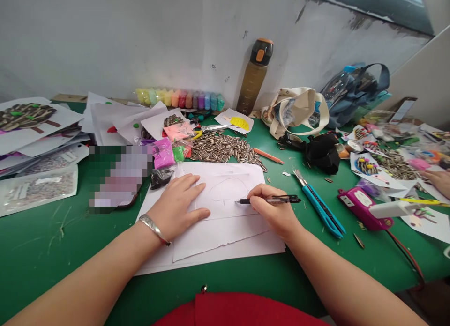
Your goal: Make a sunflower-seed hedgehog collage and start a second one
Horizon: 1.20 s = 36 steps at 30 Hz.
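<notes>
White paper sheets (218, 239) lie stacked in front of me, the upper ones with torn edges. On the top sheet is a thin drawn outline, a dome shape with a short line below it. My left hand (183, 202) rests on the left of the sheets with its fingers spread, a silver bracelet (154, 228) round the wrist. My right hand (272, 209) is closed round a black pen (281, 199). The pen's tip is at the paper, close to the lower right of the outline. Beyond the sheets lies a heap of striped sunflower seeds (221, 147).
A blue cutter (321, 209) and a magenta glue gun (365, 206) lie to the right. A phone (121, 176) and stacked pictures (35, 138) are at the left. A bottle (255, 77) stands by the wall. Another person's hand (438, 181) shows at the far right.
</notes>
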Motion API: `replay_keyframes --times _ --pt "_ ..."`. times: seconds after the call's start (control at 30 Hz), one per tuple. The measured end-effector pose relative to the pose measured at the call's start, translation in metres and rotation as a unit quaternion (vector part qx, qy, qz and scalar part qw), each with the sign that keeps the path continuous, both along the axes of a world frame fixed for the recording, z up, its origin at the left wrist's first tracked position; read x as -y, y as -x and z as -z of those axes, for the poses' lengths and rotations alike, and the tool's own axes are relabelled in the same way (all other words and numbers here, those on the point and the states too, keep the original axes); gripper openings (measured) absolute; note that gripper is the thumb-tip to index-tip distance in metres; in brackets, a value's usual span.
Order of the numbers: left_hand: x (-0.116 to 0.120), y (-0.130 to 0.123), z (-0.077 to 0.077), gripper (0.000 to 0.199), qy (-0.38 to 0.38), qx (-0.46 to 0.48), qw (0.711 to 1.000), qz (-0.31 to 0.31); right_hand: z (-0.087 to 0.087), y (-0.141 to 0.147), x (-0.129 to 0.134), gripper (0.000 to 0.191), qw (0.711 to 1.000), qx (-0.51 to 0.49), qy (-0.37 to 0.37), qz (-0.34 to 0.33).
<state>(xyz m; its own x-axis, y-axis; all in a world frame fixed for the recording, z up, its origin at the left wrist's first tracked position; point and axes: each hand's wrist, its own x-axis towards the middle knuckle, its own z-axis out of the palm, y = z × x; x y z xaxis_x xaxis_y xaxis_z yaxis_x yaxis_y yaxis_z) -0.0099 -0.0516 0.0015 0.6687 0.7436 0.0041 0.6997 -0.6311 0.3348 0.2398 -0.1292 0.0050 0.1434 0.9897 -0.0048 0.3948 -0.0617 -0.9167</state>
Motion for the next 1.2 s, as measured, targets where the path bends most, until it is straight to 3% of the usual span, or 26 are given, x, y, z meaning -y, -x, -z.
replay_keyframes --times 0.27,0.57,1.0,1.2 --pt "0.0001 0.0014 0.0019 0.06 -0.001 0.013 1.0 0.002 -0.003 0.0004 -0.0004 0.013 1.0 -0.013 0.006 -0.004" --pt "0.0006 0.0005 0.0008 0.059 0.001 0.016 1.0 -0.003 -0.0003 0.0001 -0.0009 0.013 0.999 -0.02 -0.007 0.043" --pt "0.0008 -0.0002 -0.002 0.062 0.011 -0.007 1.0 -0.005 -0.0041 -0.0002 0.0016 0.015 1.0 -0.016 -0.002 0.001" --pt "0.0009 -0.0003 -0.0021 0.061 0.007 -0.006 1.0 0.0 -0.0034 0.0011 -0.0001 0.014 1.0 -0.018 0.0 0.017"
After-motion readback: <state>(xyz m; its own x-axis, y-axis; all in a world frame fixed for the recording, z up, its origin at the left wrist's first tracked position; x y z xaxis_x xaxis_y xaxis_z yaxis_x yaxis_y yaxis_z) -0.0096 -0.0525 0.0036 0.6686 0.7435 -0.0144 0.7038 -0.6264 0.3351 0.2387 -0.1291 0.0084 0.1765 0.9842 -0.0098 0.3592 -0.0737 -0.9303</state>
